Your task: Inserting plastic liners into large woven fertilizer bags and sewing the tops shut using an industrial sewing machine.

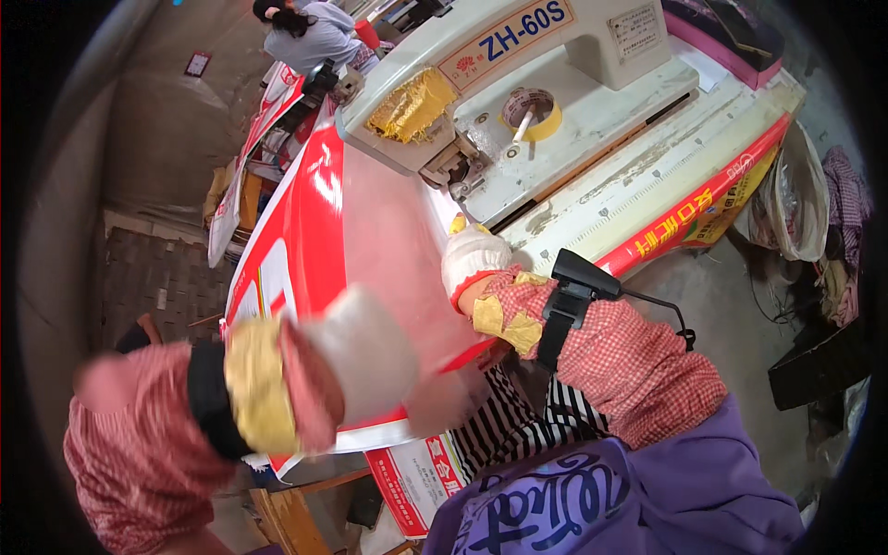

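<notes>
Two gloved hands, left [370, 356] and right [474, 259], on red-and-white bag [324, 213]

Glossy red-and-white plastic sheet [324, 222] lies smooth in the frame's centre. Both hands wear white knitted cloth gloves, left hand [361, 356], right hand [474, 259]. The sewing machine [555, 83] at the top looks painted metal, scuffed; sleeves are checked cloth.

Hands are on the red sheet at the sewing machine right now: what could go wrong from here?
1. The right hand presses the red sheet close to the sewing machine head; its gloved fingers could probably drift under it.
2. The left hand is motion-blurred at the sheet's near edge, so the glossy sheet may skew or bunch.
3. The roll of tape on the machine bed could likely snag the sheet.
</notes>
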`<state>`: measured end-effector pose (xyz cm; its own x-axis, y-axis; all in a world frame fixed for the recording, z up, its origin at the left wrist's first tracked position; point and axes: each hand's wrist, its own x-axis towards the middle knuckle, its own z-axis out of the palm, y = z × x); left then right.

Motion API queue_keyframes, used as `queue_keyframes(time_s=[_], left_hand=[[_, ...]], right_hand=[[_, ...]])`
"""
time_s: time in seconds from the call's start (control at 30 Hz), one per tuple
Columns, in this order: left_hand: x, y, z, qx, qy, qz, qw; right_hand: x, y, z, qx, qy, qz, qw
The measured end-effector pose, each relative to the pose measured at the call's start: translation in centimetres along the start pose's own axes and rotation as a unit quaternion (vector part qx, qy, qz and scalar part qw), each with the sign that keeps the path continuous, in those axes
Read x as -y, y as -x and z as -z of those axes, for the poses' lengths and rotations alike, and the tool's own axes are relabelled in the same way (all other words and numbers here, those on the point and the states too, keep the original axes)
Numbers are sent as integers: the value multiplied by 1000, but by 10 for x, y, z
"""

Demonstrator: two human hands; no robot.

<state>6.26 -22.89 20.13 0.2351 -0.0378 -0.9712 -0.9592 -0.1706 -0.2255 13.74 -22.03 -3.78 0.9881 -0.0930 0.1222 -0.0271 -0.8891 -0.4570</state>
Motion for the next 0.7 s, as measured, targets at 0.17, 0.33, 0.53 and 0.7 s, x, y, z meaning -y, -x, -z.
queue_keyframes(time_s=[0.17,0.33,0.53,0.7], left_hand=[[-67,-44,-18,-100,31,-163,981],[-40,-30,-25,-179,254,-41,950],[-74,-39,-20,-129,127,-98,979],[-40,-58,11,-197,148,-76,966]], right_hand=[[12,-4,31,95,-12,-38,995],[17,2,20,21,-19,-8,1000],[10,-11,13,40,-2,-61,997],[9,-26,33,130,-63,-43,989]])
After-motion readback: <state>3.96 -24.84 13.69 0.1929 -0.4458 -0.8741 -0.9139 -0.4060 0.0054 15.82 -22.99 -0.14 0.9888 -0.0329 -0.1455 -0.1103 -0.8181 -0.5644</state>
